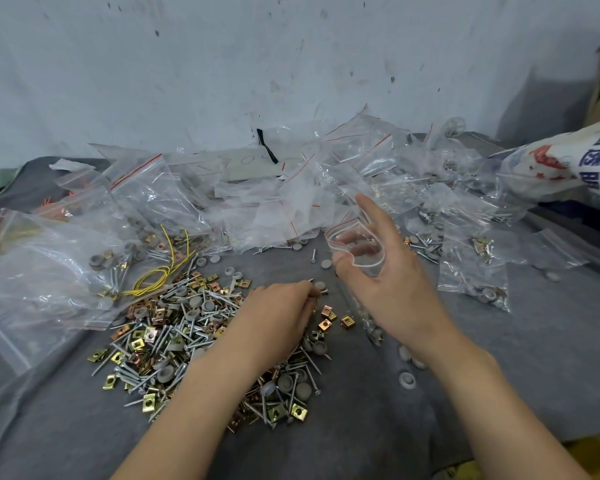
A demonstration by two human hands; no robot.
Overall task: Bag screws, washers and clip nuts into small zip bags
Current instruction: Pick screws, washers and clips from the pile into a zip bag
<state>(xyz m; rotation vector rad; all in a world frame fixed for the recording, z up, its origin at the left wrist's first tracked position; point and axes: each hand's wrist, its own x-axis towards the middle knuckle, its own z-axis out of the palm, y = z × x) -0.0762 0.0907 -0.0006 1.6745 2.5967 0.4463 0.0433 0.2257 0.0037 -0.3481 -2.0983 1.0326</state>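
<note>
While a small zip bag (355, 249) is pinched open at its mouth by the right hand (392, 282) over mid-bench, screws (310, 280) are apparently gripped by the curled left hand (278, 306) beside the loose pile (174, 327). Filling seems underway, and dropping them into the mouth is called for next.

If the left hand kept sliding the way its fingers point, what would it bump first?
Probably the gray washer lying just past the left hand's fingertips. Beyond it is the small zip bag the right hand holds. Depth is hard to judge.
</note>
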